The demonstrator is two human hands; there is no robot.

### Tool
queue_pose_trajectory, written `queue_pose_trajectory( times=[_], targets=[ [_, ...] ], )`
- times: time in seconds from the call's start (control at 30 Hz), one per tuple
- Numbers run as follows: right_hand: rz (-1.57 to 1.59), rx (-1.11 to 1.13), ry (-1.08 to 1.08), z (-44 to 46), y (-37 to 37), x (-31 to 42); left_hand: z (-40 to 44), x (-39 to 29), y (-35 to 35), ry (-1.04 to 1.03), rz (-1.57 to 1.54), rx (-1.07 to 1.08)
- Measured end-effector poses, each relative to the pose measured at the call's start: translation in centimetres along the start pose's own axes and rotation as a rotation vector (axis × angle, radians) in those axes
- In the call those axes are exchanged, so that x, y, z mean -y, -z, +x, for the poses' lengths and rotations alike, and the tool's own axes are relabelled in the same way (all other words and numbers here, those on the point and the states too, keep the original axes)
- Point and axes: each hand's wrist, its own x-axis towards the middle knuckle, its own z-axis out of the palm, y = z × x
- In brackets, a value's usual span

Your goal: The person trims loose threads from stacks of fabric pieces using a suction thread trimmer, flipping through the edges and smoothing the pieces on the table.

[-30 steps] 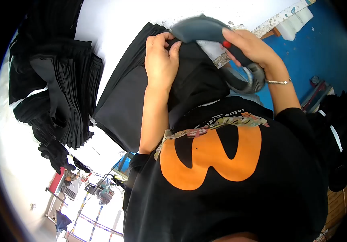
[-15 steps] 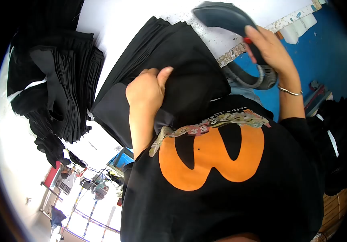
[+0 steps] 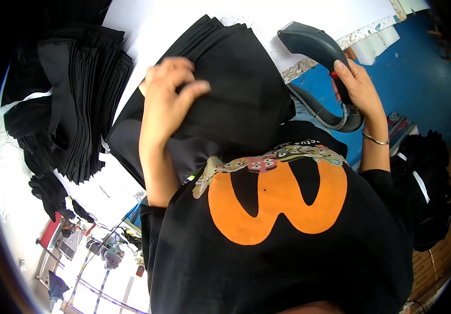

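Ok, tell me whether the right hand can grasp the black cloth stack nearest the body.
Probably not: the right hand is wrapped around a dark hosed tool, though the black cloth stack lies close by.

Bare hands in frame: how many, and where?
2. Left hand: blurred, over the black fabric stack; contact unclear. Right hand: wrapped around the grip of the black hose-fed hand tool. No other hand shows.

- folded black cloths (image 3: pixel 85 104) in a pile, left
- blue floor (image 3: pixel 419 78), far right
- black bundle (image 3: pixel 432 167) with a white strip (image 3: pixel 420 187), right
- brown cardboard (image 3: pixel 429 267), near right, beside the bundle
- dark blue item (image 3: pixel 57 286), near left
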Motion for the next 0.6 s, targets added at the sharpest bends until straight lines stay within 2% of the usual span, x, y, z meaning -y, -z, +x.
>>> queue_pose_trajectory(
  times=[0.07,0.1,0.13,0.2,0.23,0.3,0.47,0.53,0.6],
  targets=[
    [-0.003,-0.006,0.017,0.1,-0.2,-0.2,2.4,0.8,-2.3,0.093,-0.173,-0.244],
    [-0.007,-0.005,0.032,0.0,-0.2,-0.3,3.1,2.0,-4.4,0.16,-0.311,-0.217],
    [-0.007,-0.008,0.03,-0.2,-0.4,-0.5,3.8,1.5,-5.2,0.257,-0.332,-0.075],
    [0.043,-0.015,0.007,-0.3,-0.7,-0.9,5.0,0.7,-7.4,0.246,-0.219,0.022],
    [0.044,-0.018,-0.001,-0.4,-0.6,-1.1,5.5,0.4,-8.0,0.246,-0.222,0.03],
    [0.053,0.04,-0.003,-0.5,-0.5,-1.5,6.2,-0.2,-8.6,0.339,-0.442,-0.045],
    [-0.069,0.241,0.143,4.3,-3.0,0.5,6.9,-1.1,-10.1,0.285,-0.407,-0.066],
    [0.152,0.214,0.137,5.7,-4.2,1.8,7.1,-0.5,-10.0,0.26,-0.666,-0.09],
    [0.165,0.137,0.117,5.5,-3.3,2.4,6.8,-0.3,-9.8,0.34,-0.737,-0.034]
  ],
)
